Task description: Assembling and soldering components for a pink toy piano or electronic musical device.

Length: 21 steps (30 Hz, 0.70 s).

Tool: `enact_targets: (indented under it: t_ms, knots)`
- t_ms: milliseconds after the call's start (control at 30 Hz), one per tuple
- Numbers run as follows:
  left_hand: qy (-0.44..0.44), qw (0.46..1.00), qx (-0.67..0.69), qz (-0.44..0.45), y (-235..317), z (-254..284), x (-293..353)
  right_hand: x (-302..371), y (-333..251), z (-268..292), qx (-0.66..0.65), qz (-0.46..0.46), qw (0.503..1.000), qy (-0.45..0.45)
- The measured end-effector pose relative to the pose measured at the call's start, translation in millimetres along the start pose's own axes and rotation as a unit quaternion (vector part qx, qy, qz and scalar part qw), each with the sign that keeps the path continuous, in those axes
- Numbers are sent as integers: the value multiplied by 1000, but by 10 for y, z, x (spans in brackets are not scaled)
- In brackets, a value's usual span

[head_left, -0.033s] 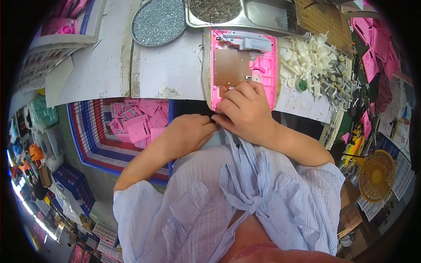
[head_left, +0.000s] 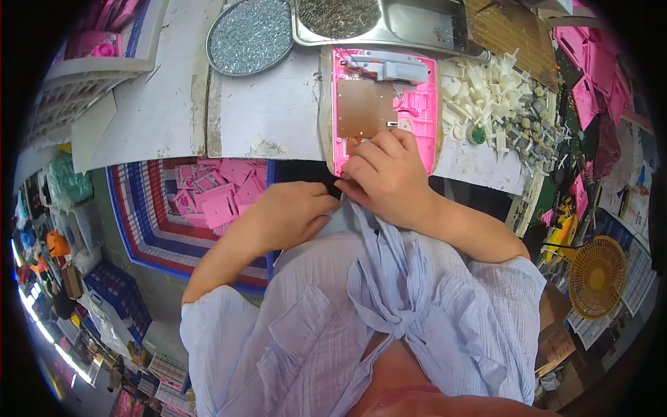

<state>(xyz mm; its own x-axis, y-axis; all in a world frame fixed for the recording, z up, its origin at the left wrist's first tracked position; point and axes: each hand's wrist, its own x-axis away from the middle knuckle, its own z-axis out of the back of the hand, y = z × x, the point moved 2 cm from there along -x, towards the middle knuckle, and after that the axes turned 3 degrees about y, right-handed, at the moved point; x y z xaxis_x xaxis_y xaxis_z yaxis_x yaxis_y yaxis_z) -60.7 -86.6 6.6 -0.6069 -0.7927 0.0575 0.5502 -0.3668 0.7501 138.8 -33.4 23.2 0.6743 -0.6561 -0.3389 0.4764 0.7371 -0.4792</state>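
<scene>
A pink plastic housing [head_left: 429,111] lies open side up at the table's near edge. Inside it are a brown board [head_left: 365,108] and a white-grey block [head_left: 403,71] with thin wires at the far end. My right hand [head_left: 390,177] rests over the housing's near end, its fingers curled and the thumb brought in at the near left corner. Whatever lies between those fingertips is hidden. Just left of it, below the table edge, my left hand [head_left: 300,208] is closed, with its fingertips close to that same corner. I cannot make out what it holds, if anything.
Beyond the housing stand a round dish of small silvery parts [head_left: 250,38] and a metal tray [head_left: 417,24] with brownish small parts. White plastic pieces [head_left: 479,90] and grey ones [head_left: 535,125] are heaped at right. A striped basket [head_left: 149,226] below left holds pink parts. A yellow fan [head_left: 596,278] stands right.
My left hand has shifted very slightly, its fingertips a little lower and farther left. My right hand and the housing look almost the same.
</scene>
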Motion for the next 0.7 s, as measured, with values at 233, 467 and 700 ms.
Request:
enact_targets:
  t_ms: [233,467,700]
  knots:
    - [197,974,-10,-108,-165,131,-345,-63,60,159,8,33,997,-62]
    - [145,973,-22,-179,-220,210,-385,-592,1791,1606,-204,-228,943,132]
    - [96,983,-12,-157,-180,307,-505,-2740,3258,2000,-85,-29,964,250]
